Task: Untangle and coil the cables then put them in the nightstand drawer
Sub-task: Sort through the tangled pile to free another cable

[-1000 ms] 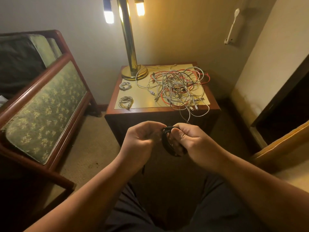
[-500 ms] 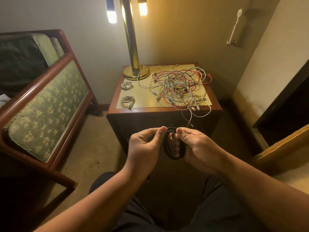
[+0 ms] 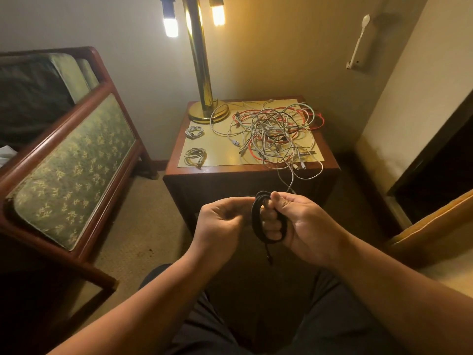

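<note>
Nearest: one black cable (image 3: 256, 221), wound in loops round the fingers (image 3: 271, 222) of the right hand (image 3: 304, 226), thumb clamped on top. Its short loose end (image 3: 268, 253) hangs below, so this coil is judged nearly finished. The left hand (image 3: 220, 221) is curled, tips at the coil's left edge; whether it pinches the cable cannot be told.

Beyond, the nightstand front (image 3: 230, 185) is dark; no open drawer is seen, and nothing is judged stowed yet.

On the surface (image 3: 222, 149), left: two finished pale coils, near coil (image 3: 195, 156) and far coil (image 3: 194, 131). Right: one tangle (image 3: 276, 134) of white, grey and red cables, number uncountable, with strands over the near edge. Most of the work remains.

Far left: one lamp (image 3: 204, 73), two bulbs lit.
</note>
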Tool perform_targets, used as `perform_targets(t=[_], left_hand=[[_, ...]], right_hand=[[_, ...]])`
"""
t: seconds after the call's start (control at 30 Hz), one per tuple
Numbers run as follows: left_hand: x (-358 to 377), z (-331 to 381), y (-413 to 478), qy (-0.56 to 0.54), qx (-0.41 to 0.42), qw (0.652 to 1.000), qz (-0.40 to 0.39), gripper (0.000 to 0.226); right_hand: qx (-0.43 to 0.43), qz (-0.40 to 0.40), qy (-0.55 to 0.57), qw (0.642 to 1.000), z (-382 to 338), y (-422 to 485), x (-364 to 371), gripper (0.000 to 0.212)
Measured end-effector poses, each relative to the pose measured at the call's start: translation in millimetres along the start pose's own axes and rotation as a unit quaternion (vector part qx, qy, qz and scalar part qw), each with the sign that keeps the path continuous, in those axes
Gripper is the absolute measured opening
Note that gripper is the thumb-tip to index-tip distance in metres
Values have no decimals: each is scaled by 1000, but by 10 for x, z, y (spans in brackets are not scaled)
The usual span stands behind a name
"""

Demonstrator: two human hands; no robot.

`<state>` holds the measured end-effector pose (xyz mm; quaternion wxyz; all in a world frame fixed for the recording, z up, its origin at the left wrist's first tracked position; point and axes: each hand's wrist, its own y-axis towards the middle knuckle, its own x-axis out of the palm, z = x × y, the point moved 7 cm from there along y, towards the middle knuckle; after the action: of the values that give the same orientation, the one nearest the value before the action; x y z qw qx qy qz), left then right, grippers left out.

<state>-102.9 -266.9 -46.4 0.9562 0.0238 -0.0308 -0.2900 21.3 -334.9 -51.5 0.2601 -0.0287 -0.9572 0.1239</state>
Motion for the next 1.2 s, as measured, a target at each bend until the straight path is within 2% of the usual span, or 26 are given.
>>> perform_targets(t=[0.07,0.23,0.3,0.4,0.47,0.53,0.63,0.73,0.77,0.9,0.97,1.07,1.13,1.2], left_hand=[[39,-11,-37,-17,-7,1000,-6,17],[35,-32,-19,0,-22,999,-26,26],[54,-53,13,19,-44,998,-48,30],[116,-110,37,47,-92,991,-80,30],[165,-159,13,-1,-150,983,-109,28],[197,-193,-38,-74,-203,965,-148,26],[275,-196,-130,-160,-248,930,-217,26],[380,-198,-197,-220,-273,902,-252,19],[402,-205,-197,-238,-275,895,-257,21],[442,-235,-183,-286,-285,879,-255,53],[422,-221,-146,-287,-271,889,-233,68],[255,-220,-22,-223,-245,934,-135,61],[79,-156,62,-82,-197,974,-79,49],[-96,-66,134,84,-112,989,-40,28]], right_hand=[[-6,11,-9,1000,16,0,-9,28],[-22,67,-61,996,92,0,-69,34],[-32,89,-134,986,115,-8,-90,39],[-92,134,-316,935,83,-43,-60,37],[-145,141,-380,903,27,-61,-48,31],[-166,112,-441,875,-2,-52,-70,26],[-158,64,-519,838,-22,-30,-106,25],[-140,41,-540,829,-51,-33,-127,24],[-135,40,-545,826,-62,-30,-142,23],[-121,46,-563,816,-99,-10,-205,20],[-112,49,-562,818,-96,4,-210,23],[-84,56,-506,856,-89,-8,-205,30],[-68,58,-478,874,-104,-15,-201,32],[-48,45,-472,879,-113,-3,-211,32]])
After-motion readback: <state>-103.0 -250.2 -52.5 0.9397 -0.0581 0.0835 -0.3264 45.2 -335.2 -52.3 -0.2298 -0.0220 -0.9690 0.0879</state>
